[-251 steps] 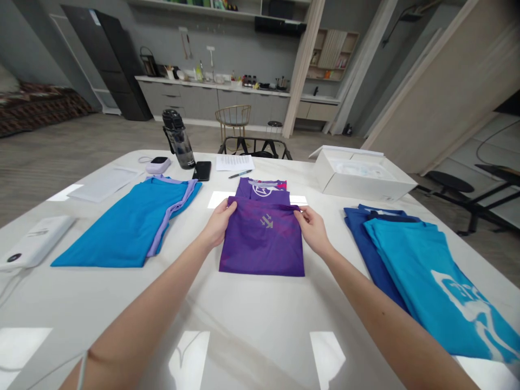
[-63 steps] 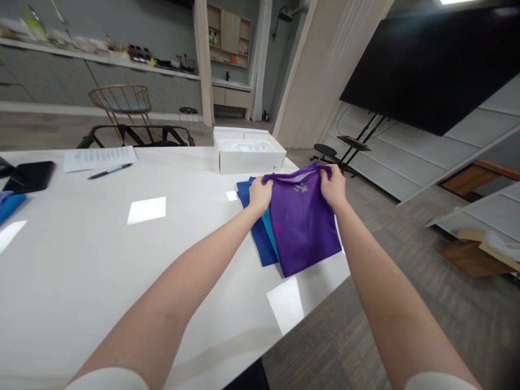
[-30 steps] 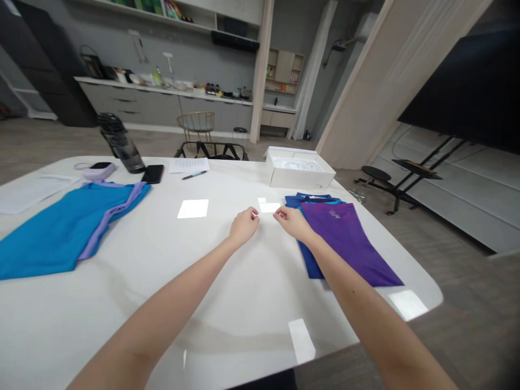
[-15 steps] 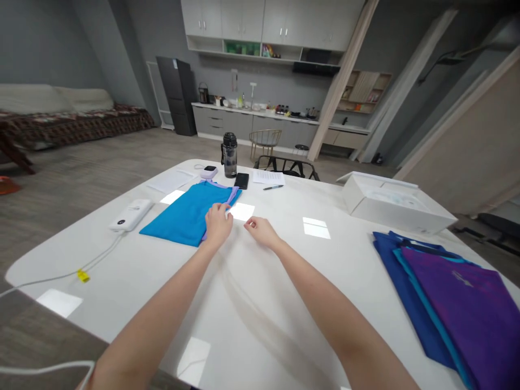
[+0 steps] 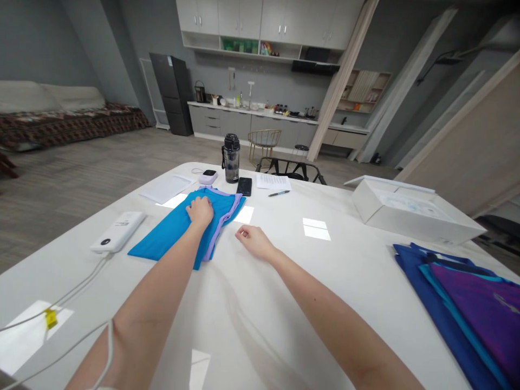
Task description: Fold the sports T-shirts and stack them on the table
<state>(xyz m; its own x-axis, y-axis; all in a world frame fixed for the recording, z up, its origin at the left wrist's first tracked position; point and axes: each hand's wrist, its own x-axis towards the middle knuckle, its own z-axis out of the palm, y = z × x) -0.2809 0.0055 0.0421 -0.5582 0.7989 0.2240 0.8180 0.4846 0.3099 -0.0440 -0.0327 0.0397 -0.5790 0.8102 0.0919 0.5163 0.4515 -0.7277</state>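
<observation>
A folded blue garment [image 5: 164, 230] with lilac trim lies flat on the white table [image 5: 292, 303], left of centre. On top of it rests my left hand [image 5: 200, 211], its fingers curled down on the blue cloth; whether they pinch any of it is hidden. My right hand [image 5: 252, 240] hovers just right of the garment, over the bare tabletop, fingers curled together. Whatever it may hold is too small to make out, and it does not touch the garment.
Behind the garment stand a dark bottle [image 5: 232, 158], a black phone [image 5: 244, 186], paper and a pen [image 5: 279, 193]. A white power bank [image 5: 118, 232] with cables is at left. At right are an open white box [image 5: 418, 216] and stacked folded clothes [image 5: 475, 298].
My left hand has moved left from the garment's right edge onto its upper middle. The lilac trim along the right side shows more. The view has shifted slightly.
</observation>
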